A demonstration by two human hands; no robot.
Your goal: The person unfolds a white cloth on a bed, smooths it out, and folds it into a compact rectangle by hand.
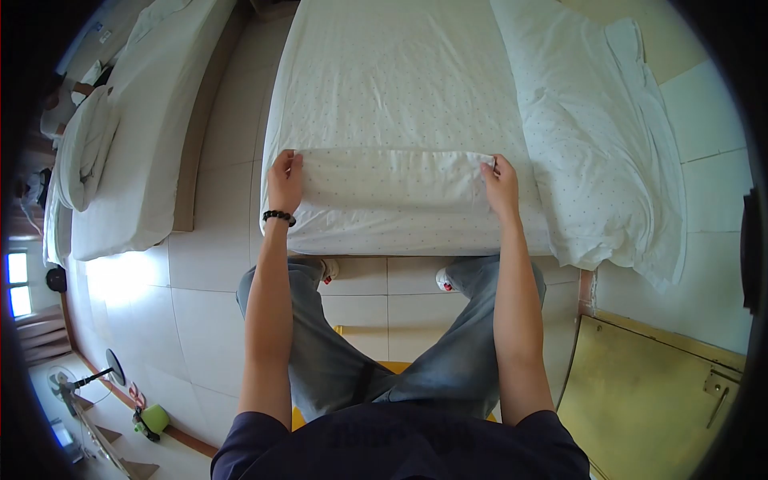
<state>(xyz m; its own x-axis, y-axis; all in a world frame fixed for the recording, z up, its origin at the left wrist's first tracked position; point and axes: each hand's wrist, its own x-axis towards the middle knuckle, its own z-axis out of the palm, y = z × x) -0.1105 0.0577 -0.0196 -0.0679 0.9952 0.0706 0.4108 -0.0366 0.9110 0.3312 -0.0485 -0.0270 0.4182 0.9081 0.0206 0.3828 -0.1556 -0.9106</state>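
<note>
Head view: cloth point(392, 182) at near end of bed point(392, 72), resting or just lifted, can't tell. Left hand point(286, 174) pinches one top corner, right hand point(501, 182) the other. Looks light, limp, sturdy; likely sags mid-span, so corners seem the best grip.

Bed point(384, 72) in front here, dressed in white sheet sprinkled with tiny dots, faint creases running over it. Toward near edge, dotted white cloth point(392, 180), folded into long strip, parallel to that edge; whether far side of strip touches sheet, can't tell. Down right side, big puffy bedding point(588, 160), same dots, rumpled, near end drooping past bed's corner. Pillow or quilt, hard to say.
</note>
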